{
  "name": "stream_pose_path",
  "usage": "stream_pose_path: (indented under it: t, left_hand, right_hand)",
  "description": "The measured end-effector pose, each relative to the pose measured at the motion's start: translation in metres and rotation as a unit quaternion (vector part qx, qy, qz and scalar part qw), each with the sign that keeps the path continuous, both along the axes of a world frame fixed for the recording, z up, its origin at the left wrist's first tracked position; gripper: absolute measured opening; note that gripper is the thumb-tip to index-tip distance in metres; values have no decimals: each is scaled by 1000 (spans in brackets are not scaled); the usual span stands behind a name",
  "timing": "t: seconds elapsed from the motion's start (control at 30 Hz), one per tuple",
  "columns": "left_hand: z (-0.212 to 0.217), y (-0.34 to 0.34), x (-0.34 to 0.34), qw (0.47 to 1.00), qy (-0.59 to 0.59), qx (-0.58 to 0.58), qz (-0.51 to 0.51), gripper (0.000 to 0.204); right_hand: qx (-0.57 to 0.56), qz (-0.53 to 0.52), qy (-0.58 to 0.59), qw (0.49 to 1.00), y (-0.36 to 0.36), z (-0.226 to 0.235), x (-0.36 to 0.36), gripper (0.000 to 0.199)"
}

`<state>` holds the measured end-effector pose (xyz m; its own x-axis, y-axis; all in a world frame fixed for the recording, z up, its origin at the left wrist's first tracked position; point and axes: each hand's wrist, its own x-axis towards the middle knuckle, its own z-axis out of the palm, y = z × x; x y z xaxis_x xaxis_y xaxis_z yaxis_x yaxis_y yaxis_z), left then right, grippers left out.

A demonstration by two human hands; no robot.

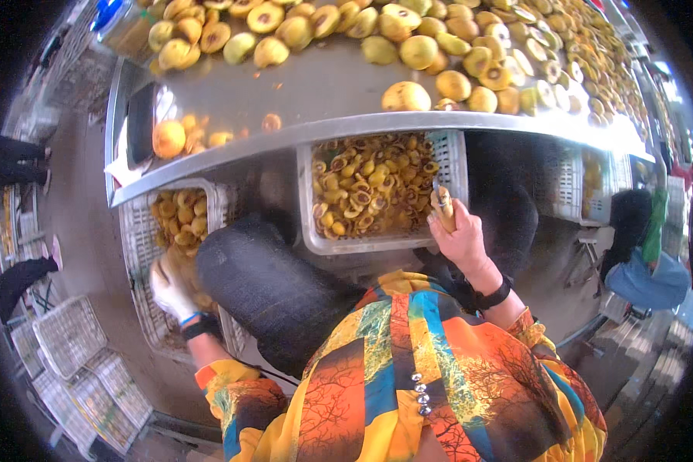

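My right hand (462, 235) is closed round the tan handle of a small knife (443, 208), its short blade pointing away from me. It hovers at the near right corner of a white plastic crate (346, 245) heaped with cut yellow-brown fruit pieces (362, 185). At the left, my left hand (169, 289), in a white glove, is down over a second white crate (137, 266). Yellow fruits (181, 212) lie in that crate beyond the hand. Motion smears the gloved fingers, so their grip does not show.
A metal table (323, 85) with a raised rim spans the front, bearing many whole and halved fruits (420, 52). A dark flat object (141, 123) rests at its left end. Empty-looking crates (69, 339) stand at lower left; other people (647, 269) sit at the sides.
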<state>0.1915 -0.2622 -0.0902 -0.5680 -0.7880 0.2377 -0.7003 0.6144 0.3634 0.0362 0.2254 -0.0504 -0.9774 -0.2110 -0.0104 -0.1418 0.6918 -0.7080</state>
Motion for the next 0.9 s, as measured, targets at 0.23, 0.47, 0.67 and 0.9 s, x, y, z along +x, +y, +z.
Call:
stream_pose_path:
  t: [0.23,0.47,0.67,0.9]
  left_hand:
    - [153,167,-241,874,80,52,-477,32]
    - [135,332,-315,760,-209,-55,-612,33]
    - [41,320,-384,741,-309,-49,-594,58]
    - [98,316,-325,851,-40,98,-514,58]
  right_hand:
    - [-34,-163,67,984,57,10,-17,24]
    - [-89,-244,-1,966,80,41,17,23]
    - [-137,-249,-36,958,99,39,36,24]
    - [-172,-189,14,967,72,30,6,26]
